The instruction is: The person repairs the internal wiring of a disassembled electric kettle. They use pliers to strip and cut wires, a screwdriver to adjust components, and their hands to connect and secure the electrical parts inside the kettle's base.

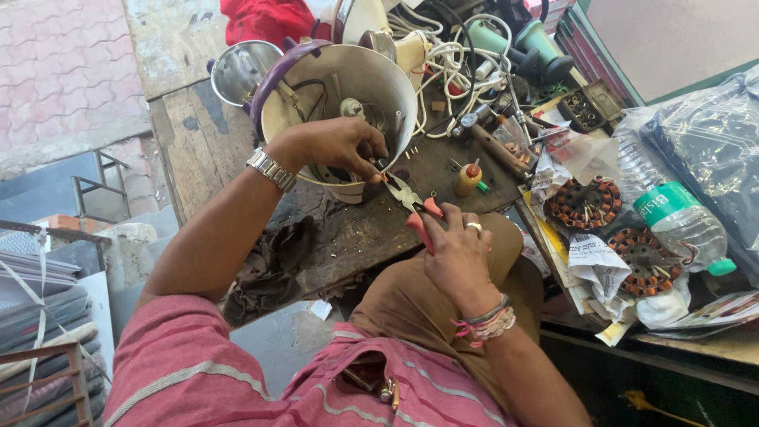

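Now pliers (413, 202) between both hands

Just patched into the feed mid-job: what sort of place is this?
Likely a small appliance repair stall: a worn wooden workbench, copper-wound motor stators, tangled white wires, and pliers in the right hand at an opened appliance housing.

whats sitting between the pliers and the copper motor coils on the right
In the head view, a small yellow bottle with a red cap stands on the bench between the pliers and the copper motor coils, with crumpled paper beside the coils.
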